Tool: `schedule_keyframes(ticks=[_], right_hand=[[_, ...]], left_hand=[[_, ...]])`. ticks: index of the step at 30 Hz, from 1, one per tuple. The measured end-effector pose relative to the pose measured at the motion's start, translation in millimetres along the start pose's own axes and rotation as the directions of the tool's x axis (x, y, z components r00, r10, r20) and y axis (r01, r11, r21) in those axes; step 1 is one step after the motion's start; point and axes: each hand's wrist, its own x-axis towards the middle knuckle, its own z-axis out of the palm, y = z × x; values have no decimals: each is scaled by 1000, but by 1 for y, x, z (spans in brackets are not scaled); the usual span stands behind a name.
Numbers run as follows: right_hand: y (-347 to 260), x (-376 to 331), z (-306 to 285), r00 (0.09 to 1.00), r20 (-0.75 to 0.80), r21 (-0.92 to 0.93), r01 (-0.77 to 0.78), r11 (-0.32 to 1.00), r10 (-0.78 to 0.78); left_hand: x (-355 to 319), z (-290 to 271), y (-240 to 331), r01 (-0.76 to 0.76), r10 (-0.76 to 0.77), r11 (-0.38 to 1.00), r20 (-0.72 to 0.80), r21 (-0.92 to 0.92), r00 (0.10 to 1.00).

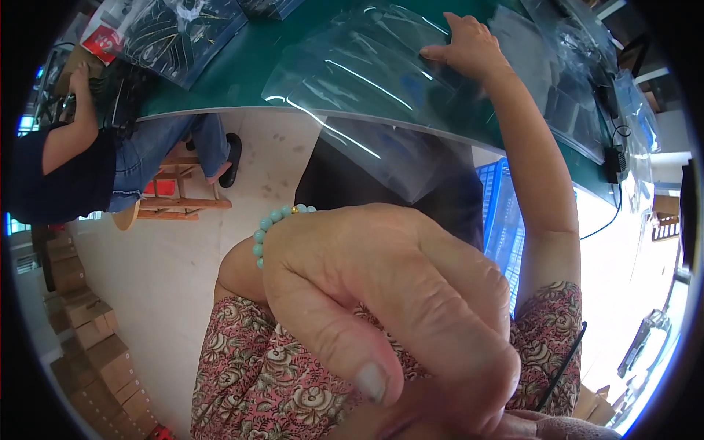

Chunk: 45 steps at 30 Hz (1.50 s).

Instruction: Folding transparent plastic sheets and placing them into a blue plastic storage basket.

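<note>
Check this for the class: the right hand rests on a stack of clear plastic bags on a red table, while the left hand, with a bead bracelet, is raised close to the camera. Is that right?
Not quite: the table is green, not red, as the head view shows. The rest stands: the right hand rests on the stack of clear plastic bags, and the left hand, with a turquoise bead bracelet, is raised close to the camera.

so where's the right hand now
In the head view the right hand is at the upper right, resting on clear plastic bags on the green table.
</note>
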Motion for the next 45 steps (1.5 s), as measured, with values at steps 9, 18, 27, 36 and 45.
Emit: schedule_keyframes(ticks=[9, 18, 27, 36, 45], right_hand=[[34, -73, -18, 978, -178, 884, 209, 419, -113], [37, -139, 49, 979, -180, 979, 170, -114, -94], [43, -157, -81, 483, -690, 118, 809, 575, -539], [45, -158, -78, 653, -252, 462, 729, 504, -714], [124, -175, -93, 673, -254, 308, 737, 602, -695]], left_hand=[[-19, -39, 40, 329, 161, -514, -287, 792, 944], [-5, -47, 39, 423, -17, -609, -545, 670, 838], [21, -94, 24, -544, -266, 19, 528, 839, 806], [45, 7, 34, 437, -539, -578, -724, 689, 430], [-21, -7, 19, 488, -259, -140, -507, 862, 822]])
